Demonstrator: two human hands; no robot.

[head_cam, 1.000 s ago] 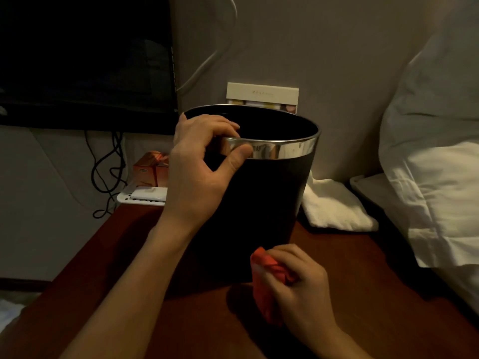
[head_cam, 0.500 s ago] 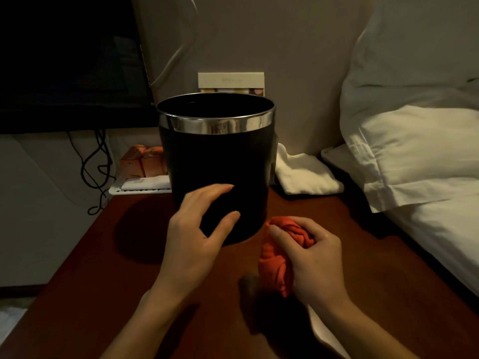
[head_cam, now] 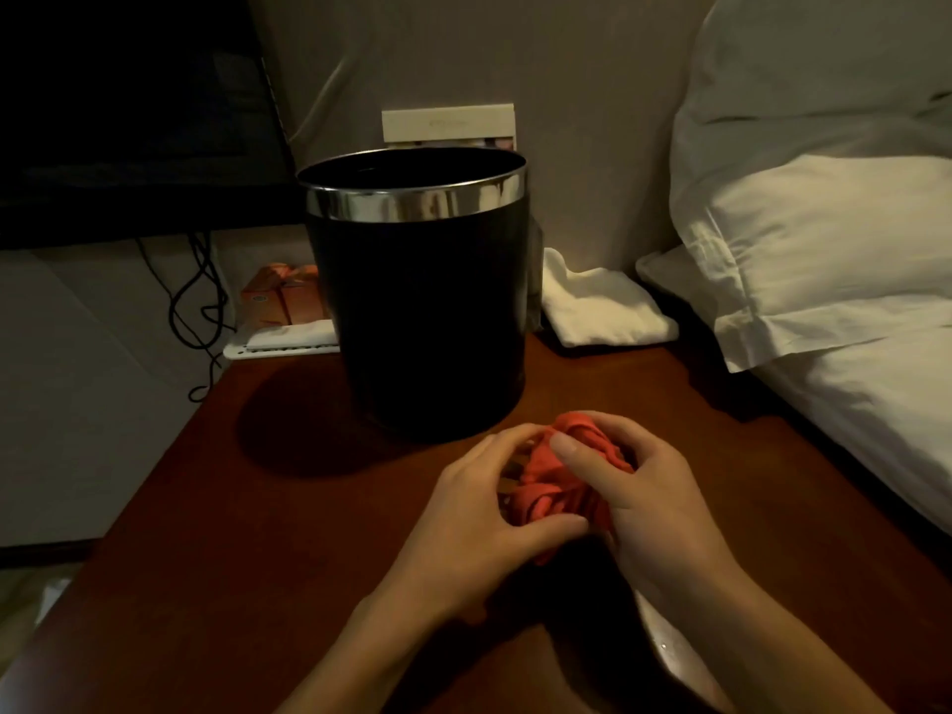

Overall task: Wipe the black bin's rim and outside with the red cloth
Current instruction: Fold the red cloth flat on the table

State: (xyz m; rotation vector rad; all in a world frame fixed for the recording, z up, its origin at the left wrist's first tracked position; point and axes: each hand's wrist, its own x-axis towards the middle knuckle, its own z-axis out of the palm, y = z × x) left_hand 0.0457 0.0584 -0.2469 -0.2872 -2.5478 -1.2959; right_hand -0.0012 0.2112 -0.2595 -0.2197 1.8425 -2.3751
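Note:
The black bin (head_cam: 427,322) stands upright on the dark wooden table (head_cam: 247,507), its shiny metal rim (head_cam: 412,202) facing me. In front of the bin, both hands hold the crumpled red cloth (head_cam: 554,481) just above the table. My left hand (head_cam: 479,528) grips the cloth from the left with curled fingers and thumb. From the right, my right hand (head_cam: 639,502) pinches it, thumb on top. Neither hand touches the bin.
A folded white towel (head_cam: 597,306) lies right of the bin, beside white pillows (head_cam: 824,239) and bedding. Behind the bin's left side sit an orange box (head_cam: 283,296) and a white tray (head_cam: 278,345). Black cables (head_cam: 198,311) hang at the left.
My left hand let go of the bin's rim, dropped down its front and took hold of the cloth. My right hand raised the cloth slightly toward centre.

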